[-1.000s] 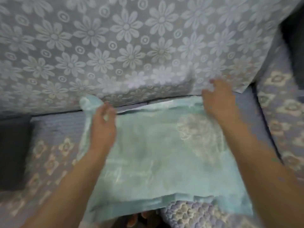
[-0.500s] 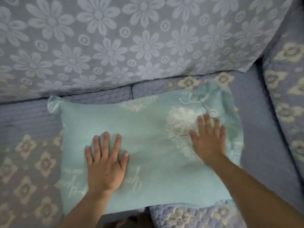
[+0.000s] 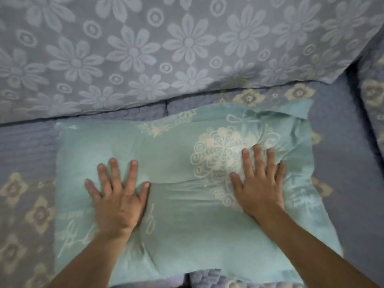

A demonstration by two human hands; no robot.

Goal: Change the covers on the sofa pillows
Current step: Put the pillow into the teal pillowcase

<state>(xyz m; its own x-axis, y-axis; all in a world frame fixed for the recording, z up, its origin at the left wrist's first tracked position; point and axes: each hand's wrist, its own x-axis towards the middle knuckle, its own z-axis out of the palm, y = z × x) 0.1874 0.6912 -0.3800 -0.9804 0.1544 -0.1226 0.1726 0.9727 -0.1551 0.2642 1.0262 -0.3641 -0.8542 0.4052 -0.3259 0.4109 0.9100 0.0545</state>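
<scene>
Pillow (image 3: 187, 196), one, in pale green cover with cream line-drawn medallion and script; lies flat on quilted blue-grey sofa seat (image 3: 340, 163), just in front of back cushion (image 3: 166, 48). Left hand (image 3: 116, 196): fingers straight, spread, palm pressing cover. Right hand (image 3: 259, 183): fingers straight, slightly spread, pressing on medallion. Fabric creased between hands. Back cushion: grey woven daisy pattern.

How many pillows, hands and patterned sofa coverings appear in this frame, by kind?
Teal pillow: 1
Hands, left hand and right hand, both pressing flat on the pillow: 2
Sofa coverings, daisy-print backrest cover and quilted seat cover: 2
Total: 5
</scene>
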